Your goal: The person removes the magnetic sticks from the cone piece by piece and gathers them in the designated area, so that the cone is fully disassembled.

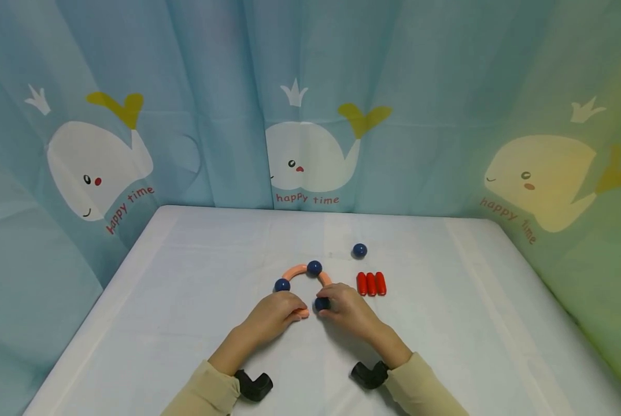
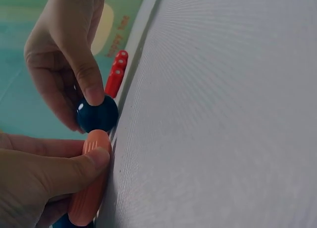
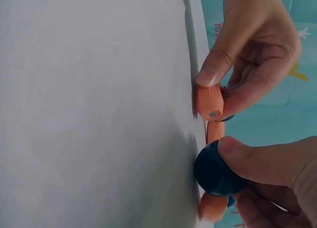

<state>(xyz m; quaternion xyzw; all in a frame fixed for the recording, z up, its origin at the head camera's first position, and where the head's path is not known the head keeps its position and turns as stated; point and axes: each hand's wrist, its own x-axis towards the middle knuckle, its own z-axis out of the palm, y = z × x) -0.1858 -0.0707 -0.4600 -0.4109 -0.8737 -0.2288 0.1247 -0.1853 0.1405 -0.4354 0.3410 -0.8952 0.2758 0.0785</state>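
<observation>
My left hand (image 1: 275, 315) pinches an orange curved rod (image 2: 91, 186) between thumb and fingers; a small metallic spot shows on its end in the right wrist view. My right hand (image 1: 349, 311) pinches a dark blue ball (image 3: 218, 169). The left wrist view has this ball close to the rod's tip; whether they touch I cannot tell. Beyond the hands, an arc of orange curved rods (image 1: 295, 271) and blue balls runs from the left ball (image 1: 282, 285) through the top ball (image 1: 314, 268) down toward my right hand. Fingers hide parts of both held pieces.
A loose blue ball (image 1: 359, 250) lies at the back right of the arc. Nearer, several red rods (image 1: 371, 283) lie side by side to the right of my right hand. The white table (image 1: 185, 260) backs onto a whale-print curtain (image 1: 217, 144). Black devices (image 1: 370, 375) sit at both wrists.
</observation>
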